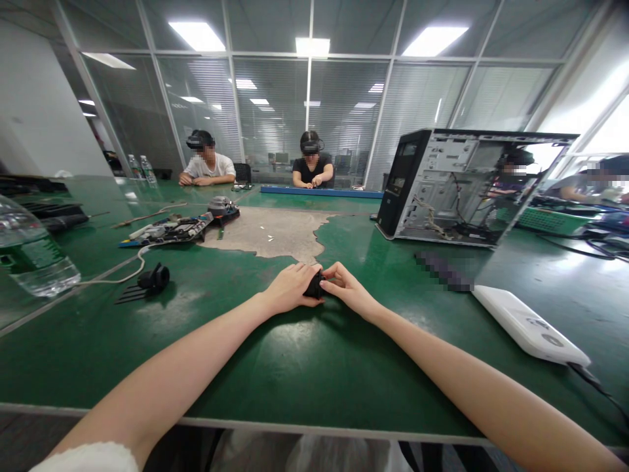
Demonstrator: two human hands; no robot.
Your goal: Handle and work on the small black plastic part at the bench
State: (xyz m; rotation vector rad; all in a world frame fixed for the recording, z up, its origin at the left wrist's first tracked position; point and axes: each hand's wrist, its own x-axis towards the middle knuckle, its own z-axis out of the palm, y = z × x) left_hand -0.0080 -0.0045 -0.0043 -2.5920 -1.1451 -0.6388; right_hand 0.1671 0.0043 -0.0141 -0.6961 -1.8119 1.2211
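Both of my hands meet over a small black part [315,286] at the middle of the green table [304,367]. My left hand [289,288] wraps round it from the left, palm down. From the right, the thumb and fingertips of my right hand [344,288] pinch at its side. Its exact kind is hard to make out, as the fingers cover much of it. To the left lies another black part [153,280], round at one end with several thin prongs. Beyond it, a circuit board [170,229] with a fan-like cooler [223,208] rests on the table.
An opened computer case [442,187] stands at the right. A white power bank [533,324] with a cable lies nearer me. At the left edge is a water bottle [37,255]. A bare worn patch [265,233] marks the tabletop. Other people sit opposite and at the right.
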